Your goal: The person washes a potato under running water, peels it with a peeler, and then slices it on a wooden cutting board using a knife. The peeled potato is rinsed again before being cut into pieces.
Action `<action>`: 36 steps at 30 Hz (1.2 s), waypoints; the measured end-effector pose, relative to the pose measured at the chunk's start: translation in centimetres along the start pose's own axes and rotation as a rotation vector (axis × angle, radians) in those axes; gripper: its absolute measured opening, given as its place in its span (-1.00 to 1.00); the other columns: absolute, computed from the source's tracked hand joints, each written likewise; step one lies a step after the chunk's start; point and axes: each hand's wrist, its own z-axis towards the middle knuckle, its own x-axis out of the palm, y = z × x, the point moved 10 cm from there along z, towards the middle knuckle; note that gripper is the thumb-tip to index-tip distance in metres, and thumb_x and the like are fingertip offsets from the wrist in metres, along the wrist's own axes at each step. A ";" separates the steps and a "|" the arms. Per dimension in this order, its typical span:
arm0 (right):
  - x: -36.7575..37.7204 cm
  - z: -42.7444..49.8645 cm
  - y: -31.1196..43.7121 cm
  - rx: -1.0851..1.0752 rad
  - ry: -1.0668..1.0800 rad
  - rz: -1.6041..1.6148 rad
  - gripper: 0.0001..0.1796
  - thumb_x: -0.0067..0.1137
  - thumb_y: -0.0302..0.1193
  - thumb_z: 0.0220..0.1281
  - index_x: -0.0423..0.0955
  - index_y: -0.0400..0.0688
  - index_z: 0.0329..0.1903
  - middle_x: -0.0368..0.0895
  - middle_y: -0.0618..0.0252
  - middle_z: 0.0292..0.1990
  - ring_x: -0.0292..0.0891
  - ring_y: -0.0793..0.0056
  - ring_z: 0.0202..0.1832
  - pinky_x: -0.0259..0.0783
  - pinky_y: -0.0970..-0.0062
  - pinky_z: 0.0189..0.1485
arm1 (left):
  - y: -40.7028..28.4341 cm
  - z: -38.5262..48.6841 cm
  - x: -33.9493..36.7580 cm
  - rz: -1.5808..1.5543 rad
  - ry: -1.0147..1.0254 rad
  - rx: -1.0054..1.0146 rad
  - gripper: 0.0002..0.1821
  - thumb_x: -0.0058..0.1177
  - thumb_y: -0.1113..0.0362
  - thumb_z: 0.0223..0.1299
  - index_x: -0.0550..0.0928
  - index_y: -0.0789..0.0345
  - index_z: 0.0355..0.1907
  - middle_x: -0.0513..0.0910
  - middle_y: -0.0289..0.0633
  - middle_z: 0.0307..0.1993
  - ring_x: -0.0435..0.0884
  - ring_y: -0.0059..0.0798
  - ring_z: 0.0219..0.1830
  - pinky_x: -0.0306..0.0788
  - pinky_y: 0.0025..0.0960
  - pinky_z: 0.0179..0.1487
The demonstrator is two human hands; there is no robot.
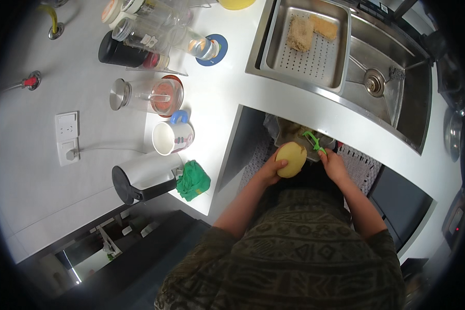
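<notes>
My left hand [271, 169] grips a large potato [293, 159], its pale yellow flesh mostly bare with a small brown patch at the upper right end. In my right hand [333, 164] is a green peeler [313, 140], held by the handle with its head pointing up and left. The peeler is apart from the potato, just to its right. Below both hands, a bin lined with a plastic bag [281, 130] shows partly under the counter edge, with some scraps inside; the rest of it is hidden.
The white counter [294, 97] curves around me, with a steel sink [372, 104] and perforated tray [310, 71] holding two sponge-like pads [300, 33]. At left stand a kettle [147, 176], a green cloth [193, 180], a mug [172, 137] and a glass pitcher [145, 95].
</notes>
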 end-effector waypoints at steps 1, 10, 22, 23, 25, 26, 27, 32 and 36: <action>-0.3 0.1 0.2 0.007 -0.013 -0.004 -0.63 -0.07 -0.15 0.36 0.43 -0.26 -0.23 0.54 -0.19 -0.41 0.47 -0.19 -0.26 0.37 0.04 -0.26 | -0.2 0.3 0.0 0.002 -0.008 -0.005 -0.14 0.28 0.14 -0.04 0.16 0.21 0.31 0.35 -0.12 0.17 0.41 -0.23 0.16 0.43 -0.07 0.15; -0.6 -3.1 6.0 -0.006 0.202 0.227 -0.61 -0.06 -0.14 0.36 0.42 -0.28 -0.28 0.52 -0.12 -0.49 0.48 -0.18 -0.33 0.39 0.14 -0.30 | -3.6 0.0 -0.4 0.372 -0.111 0.088 -0.14 0.36 0.19 -0.16 0.19 0.19 0.22 0.32 -0.23 0.10 0.31 -0.39 0.20 0.27 -0.33 0.23; -1.3 -2.8 5.4 0.042 0.243 0.233 -0.60 -0.10 -0.15 0.38 0.36 -0.28 -0.34 0.45 -0.04 -0.57 0.47 -0.02 -0.44 0.38 0.25 -0.36 | -5.0 -0.5 0.7 0.715 -0.048 0.090 -0.07 0.42 0.15 -0.26 0.19 0.21 0.22 0.31 -0.20 0.10 0.31 -0.39 0.18 0.21 -0.33 0.25; -1.2 -2.8 5.7 -0.011 0.249 0.217 -0.60 -0.09 -0.15 0.37 0.37 -0.28 -0.34 0.45 -0.05 -0.56 0.46 -0.04 -0.44 0.38 0.24 -0.36 | -5.1 -0.5 0.8 0.751 -0.053 0.091 -0.06 0.42 0.15 -0.26 0.19 0.21 0.22 0.32 -0.19 0.09 0.31 -0.39 0.18 0.21 -0.33 0.24; -0.8 -2.7 6.0 -0.114 0.250 0.186 -0.61 -0.09 -0.15 0.37 0.38 -0.28 -0.33 0.46 -0.07 -0.55 0.46 -0.08 -0.42 0.38 0.22 -0.35 | -5.4 -0.5 1.3 0.836 -0.042 0.092 -0.07 0.42 0.16 -0.25 0.19 0.21 0.22 0.32 -0.19 0.09 0.31 -0.39 0.17 0.22 -0.32 0.24; -0.6 -2.0 4.6 -0.084 0.217 0.126 -0.61 -0.08 -0.15 0.37 0.38 -0.27 -0.32 0.47 -0.07 -0.54 0.45 -0.11 -0.41 0.38 0.20 -0.35 | -5.7 -0.5 1.3 0.883 -0.032 0.095 -0.07 0.42 0.17 -0.24 0.19 0.21 0.22 0.32 -0.19 0.09 0.31 -0.39 0.17 0.22 -0.32 0.24; -0.6 -1.0 2.7 -0.051 0.179 0.065 -0.62 -0.08 -0.15 0.37 0.39 -0.27 -0.31 0.47 -0.08 -0.54 0.45 -0.13 -0.41 0.37 0.19 -0.34 | -5.8 -0.3 1.6 0.931 -0.016 0.098 -0.08 0.41 0.17 -0.24 0.19 0.21 0.22 0.33 -0.18 0.09 0.31 -0.39 0.17 0.22 -0.32 0.24; -1.3 -0.4 0.6 -0.058 0.037 0.003 -0.56 -0.12 -0.10 0.39 0.37 -0.26 -0.36 0.42 0.20 -0.64 0.39 0.33 -0.59 0.31 0.34 -0.47 | -5.9 -0.3 2.0 0.845 0.016 0.136 -0.10 0.40 0.18 -0.21 0.20 0.22 0.22 0.33 -0.20 0.09 0.31 -0.40 0.17 0.23 -0.32 0.24; -1.2 -2.5 4.8 0.004 0.178 0.188 -0.59 -0.10 -0.12 0.38 0.38 -0.27 -0.32 0.45 0.02 -0.58 0.40 -0.02 -0.49 0.35 0.23 -0.39 | -5.8 -0.4 1.1 0.678 -0.082 0.117 -0.11 0.40 0.18 -0.22 0.20 0.23 0.21 0.33 -0.21 0.09 0.31 -0.41 0.18 0.24 -0.33 0.23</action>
